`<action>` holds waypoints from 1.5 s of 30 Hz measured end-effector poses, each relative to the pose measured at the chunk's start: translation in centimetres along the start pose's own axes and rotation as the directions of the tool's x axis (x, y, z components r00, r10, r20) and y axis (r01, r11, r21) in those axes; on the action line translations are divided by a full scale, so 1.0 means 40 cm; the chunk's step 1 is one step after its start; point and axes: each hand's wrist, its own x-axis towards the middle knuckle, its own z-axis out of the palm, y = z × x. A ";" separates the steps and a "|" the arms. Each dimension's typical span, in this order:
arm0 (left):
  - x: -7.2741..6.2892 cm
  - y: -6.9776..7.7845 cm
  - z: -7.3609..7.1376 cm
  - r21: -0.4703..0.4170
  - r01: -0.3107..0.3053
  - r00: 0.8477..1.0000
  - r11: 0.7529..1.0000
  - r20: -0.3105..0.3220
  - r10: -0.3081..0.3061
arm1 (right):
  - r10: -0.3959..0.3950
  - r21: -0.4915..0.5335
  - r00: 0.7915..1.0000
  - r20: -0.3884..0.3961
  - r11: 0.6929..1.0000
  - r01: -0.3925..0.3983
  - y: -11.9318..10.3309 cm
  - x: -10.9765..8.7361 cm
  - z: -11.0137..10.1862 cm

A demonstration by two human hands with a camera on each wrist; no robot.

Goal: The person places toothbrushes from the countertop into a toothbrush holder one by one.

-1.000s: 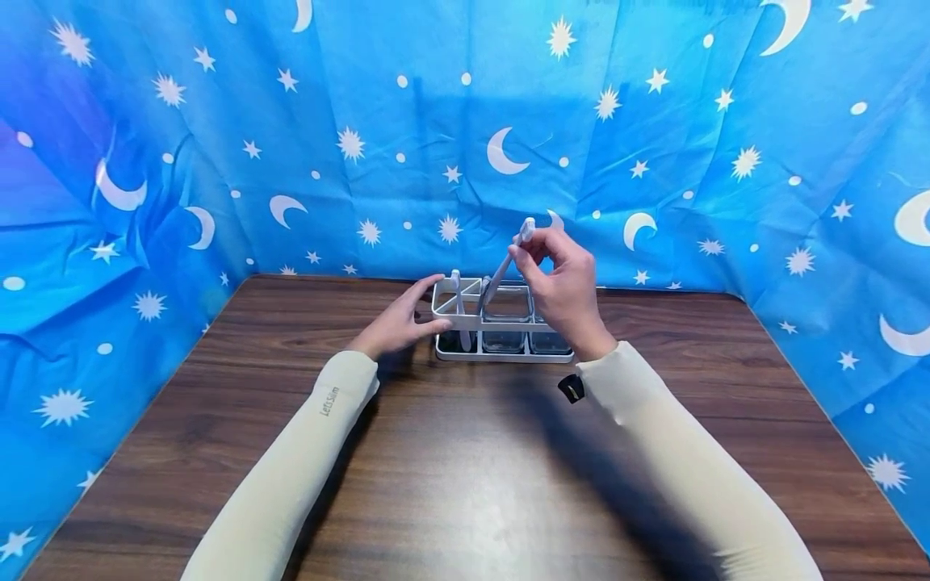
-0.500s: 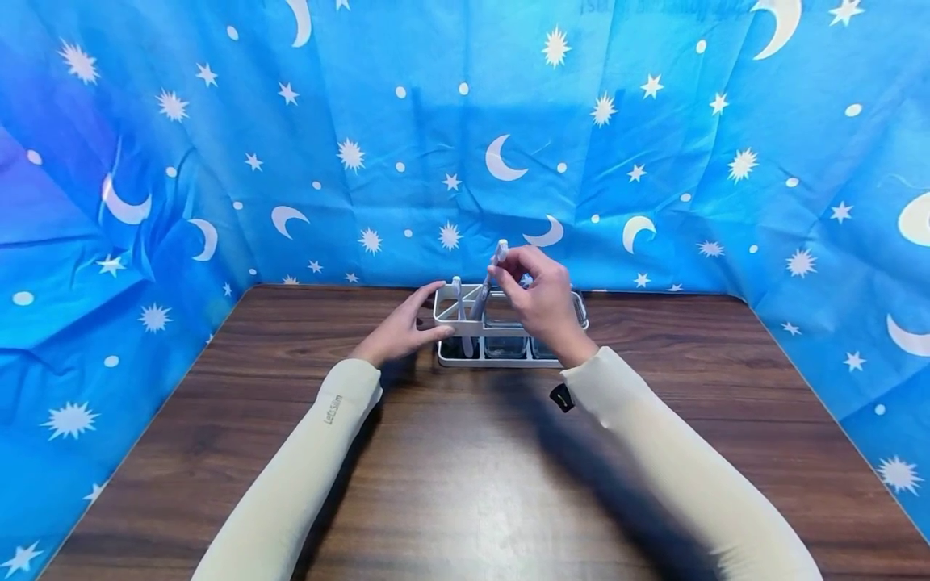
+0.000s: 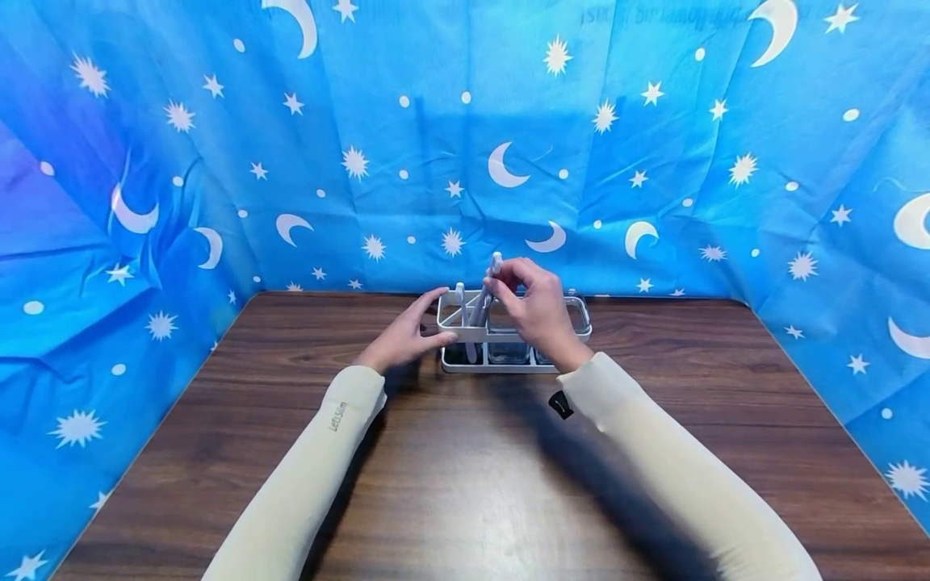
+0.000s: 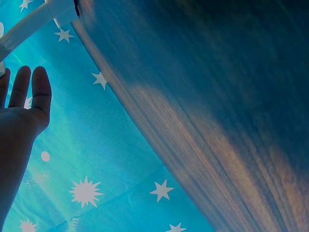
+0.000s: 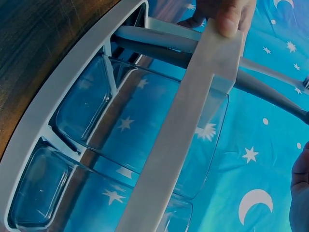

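Note:
A pale toothbrush holder (image 3: 475, 334) stands at the back of the table, with an upper rail, a base and clear cups (image 5: 84, 104). My left hand (image 3: 403, 335) grips its left end, thumb on the front rail and fingers toward the back. One toothbrush (image 3: 461, 292) leans in the divided left section. Close beside it, my right hand (image 3: 536, 311) pinches a second toothbrush (image 3: 496, 263) near its head, the handle slanting down into the same section. Two handles (image 5: 159, 38) run side by side through the rail in the right wrist view; their heads are cropped there.
The dark wood table (image 3: 465, 468) stretches out in front of the holder. A blue cloth (image 3: 407, 186) with moons and stars hangs right behind it and along both sides. A black tag (image 3: 561, 404) hangs by the right cuff.
My right hand has moved left and down, lowering its toothbrush into the left section beside the other one. The left hand keeps its hold on the holder's end.

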 end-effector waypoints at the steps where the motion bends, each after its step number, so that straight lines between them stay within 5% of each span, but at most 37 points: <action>1: -0.001 0.000 -0.001 0.000 -0.001 1.000 1.000 -0.002 0.001 | -0.001 0.000 1.000 0.000 1.000 0.001 0.000 0.001 0.000; 22: -0.004 0.008 -0.024 0.001 0.011 1.000 1.000 -0.005 -0.011 | 0.052 0.002 0.996 0.068 0.999 -0.053 0.034 -0.001 0.027; 45: -0.009 0.013 -0.033 0.001 0.012 1.000 1.000 0.003 -0.012 | 0.172 -0.103 0.962 0.212 0.983 -0.153 0.033 -0.003 0.048</action>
